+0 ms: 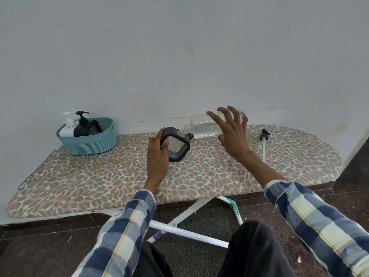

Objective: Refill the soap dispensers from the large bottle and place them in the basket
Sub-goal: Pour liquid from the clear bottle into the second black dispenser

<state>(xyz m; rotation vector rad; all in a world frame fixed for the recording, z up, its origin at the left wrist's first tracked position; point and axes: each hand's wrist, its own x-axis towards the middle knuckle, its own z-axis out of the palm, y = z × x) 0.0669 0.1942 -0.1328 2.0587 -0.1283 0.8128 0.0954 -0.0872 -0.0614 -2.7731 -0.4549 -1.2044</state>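
Note:
My left hand [157, 154] grips the left side of a black square soap dispenser [178, 148] and tilts it on the ironing board [89, 176]. The dispenser's open neck points up and to the right. My right hand [233, 134] holds the large clear bottle [201, 126] almost on its side, fingers spread over it, with the bottle's mouth right at the dispenser's neck. Clear liquid lies in the bottle's lower part. A teal basket [105, 140] stands at the board's back left and holds a white pump dispenser [66, 129], a black pump dispenser [81, 124] and another dark one.
A black pump head with its long tube [264, 138] lies loose on the board to the right of my right hand. The grey wall runs close behind the board. White folding legs and dark floor tiles show below the front edge.

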